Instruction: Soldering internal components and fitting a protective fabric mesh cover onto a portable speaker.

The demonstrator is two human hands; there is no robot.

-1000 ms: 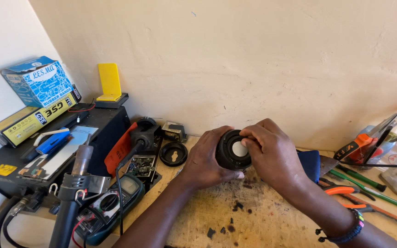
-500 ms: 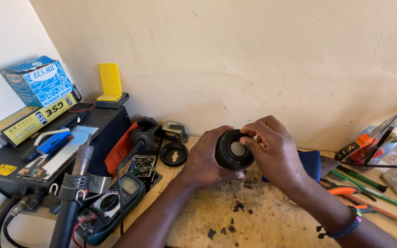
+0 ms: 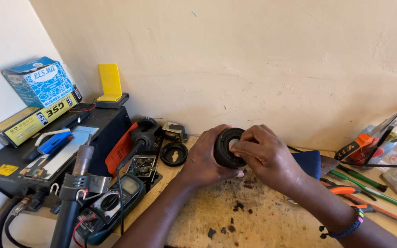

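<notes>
I see one black round part [image 3: 226, 147] held just above the wooden bench [image 3: 263, 216], near the wall. My left hand [image 3: 205, 158] cups it from the left, fingers wrapped around its rim. My right hand [image 3: 265, 156] has fingertips pinched on its pale centre. One black ring [image 3: 173, 153] lies just left. One multimeter [image 3: 111, 204], one hot-air handle [image 3: 76, 183], two boxes [image 3: 40, 98] stacked far left.

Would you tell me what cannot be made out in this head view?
- Round black part: its far side and rim are covered by the left hand and right hand.
- Right fingertips: what they touch at its centre is hidden.
- Tools at right: cut off by the frame edge.
</notes>
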